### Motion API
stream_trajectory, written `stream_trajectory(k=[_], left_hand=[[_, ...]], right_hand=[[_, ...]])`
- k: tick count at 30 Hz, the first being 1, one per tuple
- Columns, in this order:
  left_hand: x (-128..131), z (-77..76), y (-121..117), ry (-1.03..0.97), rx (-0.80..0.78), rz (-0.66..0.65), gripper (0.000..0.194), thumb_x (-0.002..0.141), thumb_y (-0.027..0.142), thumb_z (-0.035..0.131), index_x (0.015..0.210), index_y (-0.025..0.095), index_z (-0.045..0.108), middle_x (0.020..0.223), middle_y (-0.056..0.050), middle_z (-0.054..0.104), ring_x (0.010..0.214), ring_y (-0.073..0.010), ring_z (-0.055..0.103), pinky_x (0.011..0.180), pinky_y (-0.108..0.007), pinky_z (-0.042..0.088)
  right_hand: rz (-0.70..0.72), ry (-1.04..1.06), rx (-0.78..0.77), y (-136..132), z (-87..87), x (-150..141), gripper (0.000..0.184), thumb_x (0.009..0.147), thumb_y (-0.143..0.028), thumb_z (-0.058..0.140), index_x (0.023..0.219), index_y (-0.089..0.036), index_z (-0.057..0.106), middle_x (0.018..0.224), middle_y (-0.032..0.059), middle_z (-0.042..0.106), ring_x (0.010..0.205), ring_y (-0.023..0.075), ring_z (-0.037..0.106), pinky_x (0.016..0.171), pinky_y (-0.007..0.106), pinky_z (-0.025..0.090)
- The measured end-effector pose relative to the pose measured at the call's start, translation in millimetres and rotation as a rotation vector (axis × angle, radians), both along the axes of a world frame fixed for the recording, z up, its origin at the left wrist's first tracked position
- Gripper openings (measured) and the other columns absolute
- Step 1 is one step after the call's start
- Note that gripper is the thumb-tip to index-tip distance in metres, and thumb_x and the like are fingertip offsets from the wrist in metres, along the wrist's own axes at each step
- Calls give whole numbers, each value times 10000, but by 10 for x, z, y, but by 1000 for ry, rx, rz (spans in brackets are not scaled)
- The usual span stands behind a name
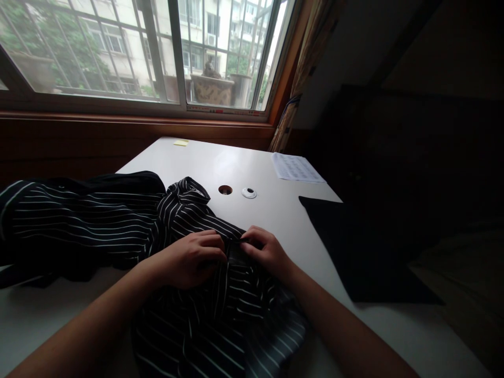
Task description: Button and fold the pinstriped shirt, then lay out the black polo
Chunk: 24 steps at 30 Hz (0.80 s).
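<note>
From my remote post, I judged the work partway: the striped garment lay across the table, its edge taken up by the right hand — pinched between thumb and fingers — while the rest sat rumpled and unsmoothed. The left hand curled over the cloth, fingertips hidden; I couldn't tell whether it gripped. The garment's left and near ends were cut off, its lower right corner blurred.

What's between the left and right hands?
In the head view, dark striped cloth spans the gap from the left hand to the right hand.
</note>
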State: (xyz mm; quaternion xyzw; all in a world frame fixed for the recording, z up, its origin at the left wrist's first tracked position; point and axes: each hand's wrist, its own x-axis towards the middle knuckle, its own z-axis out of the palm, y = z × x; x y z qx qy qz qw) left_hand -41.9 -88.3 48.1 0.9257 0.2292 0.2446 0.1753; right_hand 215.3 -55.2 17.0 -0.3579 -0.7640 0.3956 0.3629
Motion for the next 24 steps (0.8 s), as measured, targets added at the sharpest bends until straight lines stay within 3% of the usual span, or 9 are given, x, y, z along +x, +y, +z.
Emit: stream_trajectory(k=[8,17,24], left_hand=[[28,-31,6,57,25,2,345,784,63,664,1080,240,682,1021,-44,633,956,-204,552,884,-378,506],[32,-100,57,71,173,18,190,916,178,619,1064,251,713,954,-39,661,905,-195,539,825,-358,494],[58,-134,87,156,314,24,190,973,184,532,1088,210,682,938,-44,652,850,-183,545,807,-362,485]], right_hand=[[-38,141,-343,55,-82,30,227,830,-392,706,927,-190,673,726,-20,595,625,127,528,572,256,417],[-47,163,-422,78,-74,18,267,797,-429,748,885,-184,689,715,-23,606,612,113,520,563,244,398],[-27,187,-449,68,-53,15,246,792,-401,762,833,-174,676,698,-26,591,635,112,513,594,244,389]])
